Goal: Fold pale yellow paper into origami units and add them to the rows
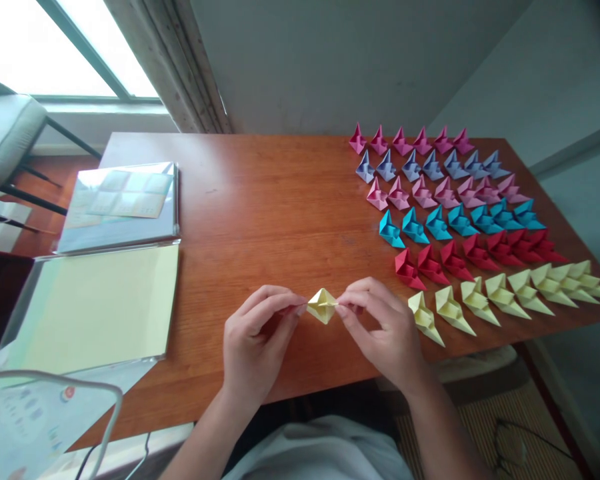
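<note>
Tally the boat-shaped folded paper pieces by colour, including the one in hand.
Magenta boat-shaped folded paper pieces: 6
Lavender pieces: 7
Pink pieces: 7
Blue pieces: 7
Red pieces: 7
Pale yellow pieces: 9 (8 in a row, plus the held piece between left hand and right hand)
Total: 43

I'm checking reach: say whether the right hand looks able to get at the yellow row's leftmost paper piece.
Probably yes: that paper piece lies just beside the right hand, with nothing visible between them, though the hand would first have to release the yellow folded paper it pinches.
</note>
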Motion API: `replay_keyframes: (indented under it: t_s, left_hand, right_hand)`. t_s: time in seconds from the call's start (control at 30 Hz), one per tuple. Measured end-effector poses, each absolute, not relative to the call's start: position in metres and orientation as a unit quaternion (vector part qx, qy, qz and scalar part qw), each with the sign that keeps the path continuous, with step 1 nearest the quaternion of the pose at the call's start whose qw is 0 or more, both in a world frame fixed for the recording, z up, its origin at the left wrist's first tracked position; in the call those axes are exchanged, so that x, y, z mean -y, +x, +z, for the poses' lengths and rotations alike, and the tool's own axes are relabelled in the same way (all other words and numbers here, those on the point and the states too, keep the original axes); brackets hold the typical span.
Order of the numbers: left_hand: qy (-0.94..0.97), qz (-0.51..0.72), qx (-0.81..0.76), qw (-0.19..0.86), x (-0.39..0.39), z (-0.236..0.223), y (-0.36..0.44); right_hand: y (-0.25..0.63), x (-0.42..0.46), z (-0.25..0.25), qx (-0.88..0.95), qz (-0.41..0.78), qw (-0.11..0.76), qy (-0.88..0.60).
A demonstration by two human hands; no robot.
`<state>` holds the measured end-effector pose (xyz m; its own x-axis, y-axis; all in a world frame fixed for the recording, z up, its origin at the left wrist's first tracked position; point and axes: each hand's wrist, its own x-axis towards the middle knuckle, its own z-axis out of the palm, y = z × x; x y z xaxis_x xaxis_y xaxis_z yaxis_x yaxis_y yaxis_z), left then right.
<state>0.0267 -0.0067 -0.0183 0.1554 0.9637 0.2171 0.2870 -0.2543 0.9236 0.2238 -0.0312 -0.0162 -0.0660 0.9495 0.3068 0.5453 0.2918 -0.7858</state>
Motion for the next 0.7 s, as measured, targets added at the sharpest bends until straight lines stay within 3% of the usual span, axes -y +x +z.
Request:
replay_keyframes:
  t_s: [0.47,0.7]
  left_hand:
    - [0.545,0.502,-0.501,0.447,0.003,-0.017,0.023]
    - [0.608,0.471,-0.500,0.398,0.004,-0.013,0.025]
  right_hand:
    - [0.245,0.042,-0.004,0.679,0.212,0.435,-0.553]
    - [0.235,0.038,-0.006,0.685,0.201,0.423,-0.558]
